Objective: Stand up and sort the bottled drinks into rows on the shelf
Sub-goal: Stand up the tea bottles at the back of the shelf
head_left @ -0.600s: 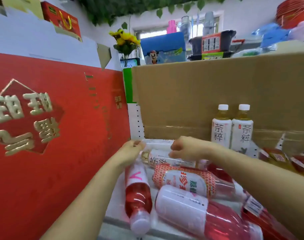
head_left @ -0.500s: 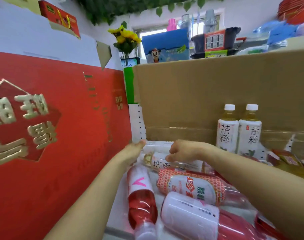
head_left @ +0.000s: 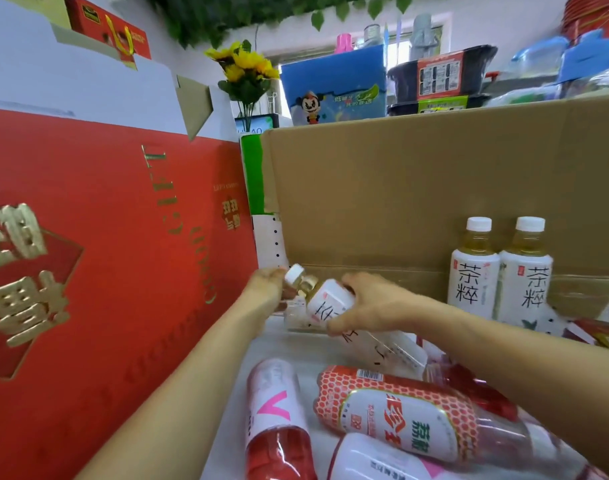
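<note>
Shelf: white board [head_left: 289,344], closed in by cardboard [head_left: 400,188] at the back and a red box [head_left: 105,271] on the left.
Right hand [head_left: 369,304]: clasped round the label of a tea bottle [head_left: 325,299] near the back left corner. The bottle is tilted, its white cap up and to the left, and its base is hidden behind the hand.
Left hand [head_left: 266,289]: at that bottle's neck, just beside the cap; I cannot tell whether it grips or only touches.
Standing: upright pair [head_left: 474,271] of the same tea, side by side and touching, against the cardboard to the right.
Lying: pink bottle [head_left: 275,420], orange bottle [head_left: 400,414] and white bottle [head_left: 376,459] on their sides at the front.
Above: sunflowers [head_left: 244,64] behind the cardboard.
</note>
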Tool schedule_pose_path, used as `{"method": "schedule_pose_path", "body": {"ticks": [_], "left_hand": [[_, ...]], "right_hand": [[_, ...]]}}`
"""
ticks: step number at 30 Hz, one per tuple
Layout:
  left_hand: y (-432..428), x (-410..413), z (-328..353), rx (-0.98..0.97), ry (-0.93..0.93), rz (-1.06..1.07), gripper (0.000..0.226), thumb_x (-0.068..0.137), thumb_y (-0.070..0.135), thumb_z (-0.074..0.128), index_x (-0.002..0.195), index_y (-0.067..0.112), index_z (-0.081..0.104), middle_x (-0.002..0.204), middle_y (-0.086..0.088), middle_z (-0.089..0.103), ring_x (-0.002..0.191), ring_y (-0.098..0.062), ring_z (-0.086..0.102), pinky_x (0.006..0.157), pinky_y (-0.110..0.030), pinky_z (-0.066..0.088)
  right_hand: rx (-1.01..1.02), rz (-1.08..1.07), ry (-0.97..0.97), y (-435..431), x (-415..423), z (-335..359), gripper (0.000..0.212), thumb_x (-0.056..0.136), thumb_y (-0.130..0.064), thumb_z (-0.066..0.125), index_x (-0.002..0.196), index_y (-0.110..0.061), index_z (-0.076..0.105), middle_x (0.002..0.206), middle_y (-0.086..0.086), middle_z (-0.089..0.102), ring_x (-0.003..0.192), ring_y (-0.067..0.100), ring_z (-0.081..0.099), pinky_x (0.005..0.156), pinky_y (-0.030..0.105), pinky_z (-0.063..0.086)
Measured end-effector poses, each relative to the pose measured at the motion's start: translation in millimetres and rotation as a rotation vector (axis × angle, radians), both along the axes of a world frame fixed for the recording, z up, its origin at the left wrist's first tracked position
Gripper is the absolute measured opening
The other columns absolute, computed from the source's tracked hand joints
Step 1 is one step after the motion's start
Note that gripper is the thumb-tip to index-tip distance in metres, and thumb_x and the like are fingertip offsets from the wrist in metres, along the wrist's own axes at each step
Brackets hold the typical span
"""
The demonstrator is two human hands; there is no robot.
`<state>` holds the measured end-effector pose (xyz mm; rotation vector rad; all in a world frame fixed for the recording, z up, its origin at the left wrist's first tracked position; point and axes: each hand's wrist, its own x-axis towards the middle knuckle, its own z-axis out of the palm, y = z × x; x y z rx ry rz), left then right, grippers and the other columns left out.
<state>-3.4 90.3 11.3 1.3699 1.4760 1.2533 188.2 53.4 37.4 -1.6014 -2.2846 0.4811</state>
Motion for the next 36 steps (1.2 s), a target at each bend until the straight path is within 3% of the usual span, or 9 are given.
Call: {"method": "schedule_pose_path", "body": {"ticks": [2,5,8,12,16,21,27,33,36], "left_hand": [[14,8,4,0.119,0.215,-0.037,0.026,0.1,0.006,0.045,0.094,0.017,0.068,0.096,-0.007,0.07,0.09,-0.022,0.066,0.077,-0.03,0.048],[29,20,0,0.123,0.526,-0.21,0.023,0.097,0.012,0.057,0.117,0.016,0.069,0.114,0.003,0.07,0.106,-0.015,0.064,0.096,-0.03,0.05],[34,36,-9,0.094,0.853,-0.365,0.046,0.09,0.017,0.071,0.134,0.014,0.059,0.129,0.003,0.064,0.12,-0.015,0.059,0.107,-0.032,0.044],[41,51,-18,0.192,1.269,-0.374,0.053,0.077,0.029,0.079,0.127,0.022,0.061,0.122,0.002,0.062,0.112,-0.02,0.059,0.092,-0.034,0.05],[38,64,-19,0.295,1.67,-0.313,0.054,0.08,0.033,0.079,0.127,0.017,0.06,0.124,-0.004,0.059,0.112,-0.024,0.055,0.092,-0.039,0.052],[30,71,-16,0.351,1.862,-0.233,0.049,0.078,0.045,0.078,0.116,0.018,0.063,0.115,-0.001,0.061,0.105,-0.022,0.058,0.072,-0.03,0.042],[34,46,-11,0.378,1.51,-0.089,0.061,0.07,0.052,0.077,0.119,0.022,0.058,0.115,0.002,0.06,0.103,-0.022,0.059,0.075,-0.032,0.043],[35,39,-6,0.141,0.566,-0.198,0.048,0.067,0.029,0.089,0.108,0.022,0.067,0.106,0.002,0.073,0.095,-0.016,0.069,0.088,-0.042,0.057],[27,47,-9,0.05,0.297,-0.286,0.034,0.074,0.012,0.086,0.104,0.02,0.07,0.108,-0.003,0.074,0.094,-0.014,0.071,0.078,-0.033,0.059]], "right_hand": [[0.071,-0.027,0.133,-8,13,9,0.049,0.058,-0.047,0.082,0.094,-0.028,0.055,0.087,-0.007,0.068,0.079,0.013,0.067,0.076,0.041,0.059],[0.12,-0.061,0.301,-17,33,16,0.049,0.063,-0.037,0.084,0.099,-0.023,0.054,0.091,-0.005,0.069,0.083,0.011,0.068,0.076,0.039,0.058],[0.124,-0.109,0.405,-17,54,14,0.048,0.069,-0.032,0.085,0.104,-0.024,0.054,0.096,-0.005,0.069,0.087,0.008,0.068,0.078,0.033,0.057],[0.062,-0.186,0.428,-9,71,0,0.053,0.067,-0.037,0.086,0.107,-0.029,0.054,0.102,-0.007,0.068,0.094,0.011,0.066,0.085,0.038,0.056],[0.014,-0.238,0.451,1,72,-7,0.053,0.066,-0.037,0.088,0.106,-0.03,0.053,0.101,-0.007,0.068,0.093,0.012,0.067,0.083,0.038,0.057],[0.015,-0.257,0.421,2,72,-5,0.055,0.067,-0.038,0.087,0.108,-0.025,0.053,0.1,-0.005,0.068,0.091,0.012,0.067,0.078,0.033,0.056],[0.01,-0.256,0.393,6,72,-6,0.055,0.069,-0.039,0.086,0.111,-0.024,0.054,0.103,-0.004,0.069,0.092,0.015,0.068,0.075,0.034,0.058],[0.057,-0.265,0.403,16,62,-6,0.058,0.075,-0.031,0.084,0.116,-0.016,0.046,0.099,-0.005,0.061,0.089,0.014,0.062,0.068,0.025,0.051],[0.054,-0.268,0.438,25,58,-7,0.06,0.076,-0.028,0.084,0.12,-0.013,0.046,0.104,-0.002,0.061,0.093,0.014,0.062,0.074,0.028,0.052]]}}
